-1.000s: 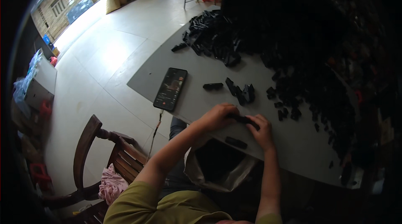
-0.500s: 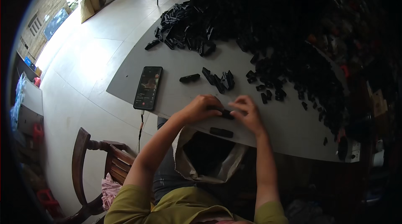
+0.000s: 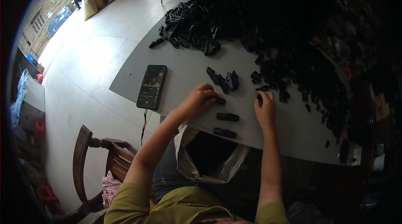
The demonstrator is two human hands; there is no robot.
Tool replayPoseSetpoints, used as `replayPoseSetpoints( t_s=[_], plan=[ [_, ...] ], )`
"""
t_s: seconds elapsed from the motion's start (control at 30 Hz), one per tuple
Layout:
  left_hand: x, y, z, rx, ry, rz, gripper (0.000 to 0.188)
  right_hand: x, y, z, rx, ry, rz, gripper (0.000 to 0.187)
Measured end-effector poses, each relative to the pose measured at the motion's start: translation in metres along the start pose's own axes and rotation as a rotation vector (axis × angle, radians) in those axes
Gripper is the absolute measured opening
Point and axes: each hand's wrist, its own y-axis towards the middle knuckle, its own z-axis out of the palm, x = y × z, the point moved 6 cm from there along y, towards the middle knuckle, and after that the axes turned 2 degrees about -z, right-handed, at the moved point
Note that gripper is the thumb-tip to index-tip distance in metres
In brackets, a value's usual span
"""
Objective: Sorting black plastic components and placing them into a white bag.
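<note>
My left hand (image 3: 200,102) is closed on a long black plastic part (image 3: 220,100), held low over the grey table (image 3: 180,77). My right hand (image 3: 265,106) rests at the near edge of a spread of small black plastic pieces (image 3: 282,84); its thumb and fingers close round a small dark piece, mostly hidden. Between the hands and nearer to me, two long black parts lie crosswise: an upper part (image 3: 227,117) and a lower part (image 3: 225,133) by the table edge. Just beyond my left hand sits a small cluster of similar black parts (image 3: 222,80).
A big heap of long black parts (image 3: 188,23) covers the far side. A phone (image 3: 151,87) with a lit screen lies at the left, its strap hanging over the edge. On my lap is an open sack (image 3: 184,161), dark inside. A wooden chair (image 3: 83,165) stands at left.
My hands have moved apart, leaving one long part on the table beside the other. The left took up the part lying left of the cluster; the right reached to the small pieces.
</note>
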Motion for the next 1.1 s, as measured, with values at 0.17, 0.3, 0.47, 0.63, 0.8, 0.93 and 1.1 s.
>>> replayPoseSetpoints(
  t_s=[0.17,0.3,0.47,0.63,0.8,0.93,1.1],
  plan=[
    [-0.026,0.005,0.024,-0.083,0.103,0.172,0.018,0.027,-0.004,0.023,0.123,0.664,-0.065,0.024],
    [-0.017,0.003,0.019,0.0,-0.107,0.063,0.018,0.037,-0.012,0.028,0.202,0.543,-0.157,0.023],
    [-0.01,0.004,0.018,0.062,-0.202,0.051,0.024,0.038,-0.015,0.025,0.248,0.281,-0.31,0.028],
    [-0.003,0.008,0.02,0.095,-0.224,0.049,0.024,0.04,-0.011,0.026,0.307,0.305,-0.307,0.027],
    [-0.004,0.011,0.026,0.12,-0.221,0.044,0.024,0.053,-0.007,0.036,0.298,0.314,-0.409,0.026],
    [-0.017,0.006,0.023,0.126,-0.138,0.056,0.031,0.039,0.005,0.026,0.235,0.227,-0.337,0.027],
    [0.008,0.014,-0.005,-0.053,-0.17,-0.12,0.045,-0.001,0.024,0.011,-0.095,-0.132,-0.052,0.026]
  ],
)
